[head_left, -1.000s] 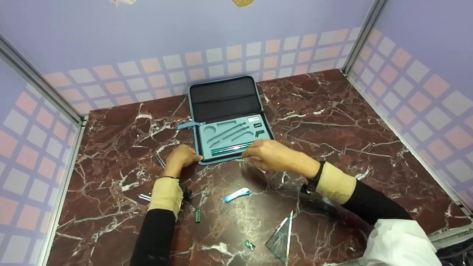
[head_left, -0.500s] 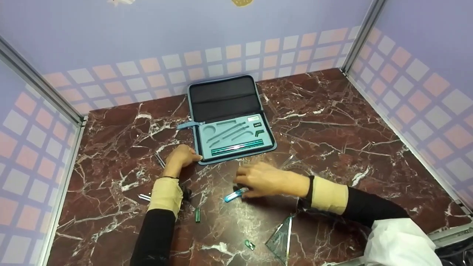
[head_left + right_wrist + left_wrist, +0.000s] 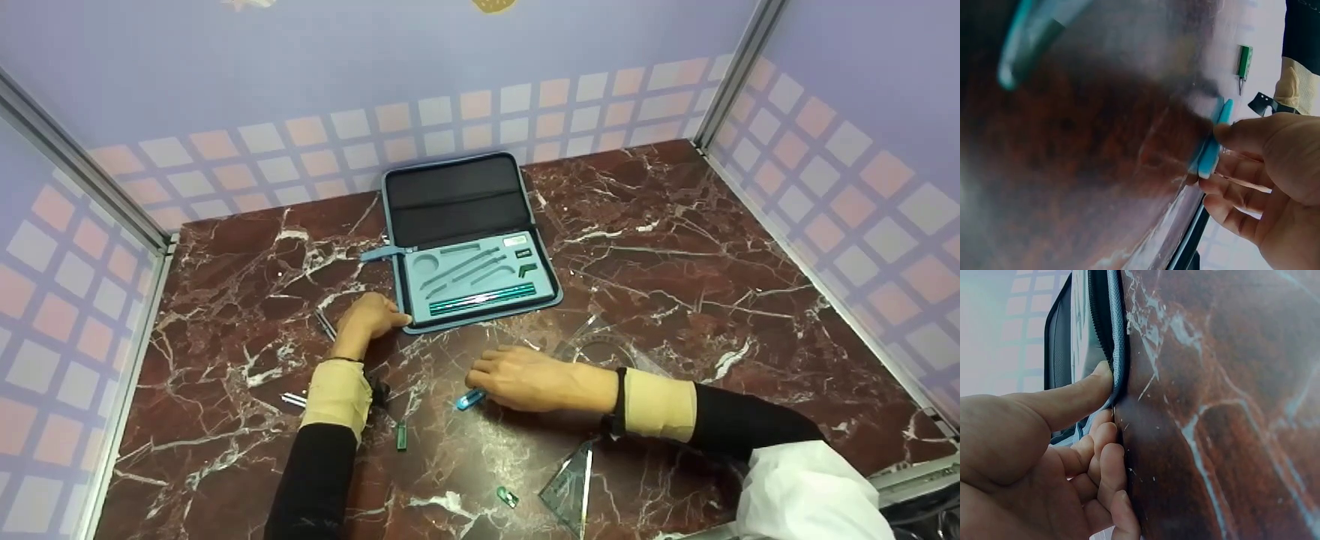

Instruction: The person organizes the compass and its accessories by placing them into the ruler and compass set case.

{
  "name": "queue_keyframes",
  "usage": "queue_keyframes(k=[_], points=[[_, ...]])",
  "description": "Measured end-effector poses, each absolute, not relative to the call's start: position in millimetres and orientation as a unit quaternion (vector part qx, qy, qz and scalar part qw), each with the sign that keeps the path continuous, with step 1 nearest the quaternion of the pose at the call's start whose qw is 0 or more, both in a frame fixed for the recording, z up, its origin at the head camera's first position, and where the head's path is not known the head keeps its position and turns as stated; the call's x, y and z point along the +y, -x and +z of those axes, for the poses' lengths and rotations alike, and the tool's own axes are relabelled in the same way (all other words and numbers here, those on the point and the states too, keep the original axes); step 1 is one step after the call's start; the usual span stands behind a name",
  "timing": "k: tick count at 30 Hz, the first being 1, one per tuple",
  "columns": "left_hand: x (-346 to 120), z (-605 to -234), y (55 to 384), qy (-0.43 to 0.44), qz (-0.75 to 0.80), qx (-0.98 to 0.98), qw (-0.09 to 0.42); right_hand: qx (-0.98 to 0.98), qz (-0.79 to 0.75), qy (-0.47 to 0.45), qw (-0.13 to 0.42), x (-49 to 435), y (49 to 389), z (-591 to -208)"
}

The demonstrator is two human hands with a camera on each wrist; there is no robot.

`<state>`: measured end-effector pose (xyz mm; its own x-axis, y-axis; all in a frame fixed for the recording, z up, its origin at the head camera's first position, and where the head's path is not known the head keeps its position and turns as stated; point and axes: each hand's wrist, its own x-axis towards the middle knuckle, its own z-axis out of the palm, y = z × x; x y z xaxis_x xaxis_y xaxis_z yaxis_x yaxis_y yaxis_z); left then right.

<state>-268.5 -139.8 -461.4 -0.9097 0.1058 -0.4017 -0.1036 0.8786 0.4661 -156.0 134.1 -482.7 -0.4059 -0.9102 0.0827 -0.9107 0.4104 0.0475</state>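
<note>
An open blue zippered case lies at the back of the table, with a pale grooved insert bearing green pencils and small pieces. My left hand pinches its near left corner. The thumb presses inside the zipped rim while the other fingers curl outside it. In front of the case, my right hand pinches a slim blue-and-white tool shaped like a small utility knife. Seen from the right wrist, the thumb lies along one side of this blue tool, with fingertips on the other; its far end is covered.
A clear set square and a small green-and-clear piece lie near the front. A green piece and a silver piece flank the left wrist. A transparent ruler with a round cutout is beyond the right forearm.
My right hand has come off the pencils in the case, moved down toward the front and taken hold of the blue-and-white tool. My left hand has stayed at the case corner.
</note>
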Motion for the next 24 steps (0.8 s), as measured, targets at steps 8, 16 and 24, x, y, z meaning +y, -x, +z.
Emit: queue_keyframes(k=[8,16,24], points=[[-140.5,-460.7,268.3,-0.001,0.245,0.945,0.217,-0.829,0.024,-0.557,0.051,134.8,157.1,-484.2],[-140.0,-460.3,268.0,-0.005,0.242,0.947,0.211,-0.831,0.06,-0.546,0.081,144.9,171.2,-466.4],[-139.4,-460.9,268.2,0.0,0.246,0.945,0.216,-0.843,0.101,-0.516,0.112,160.2,199.2,-446.7]])
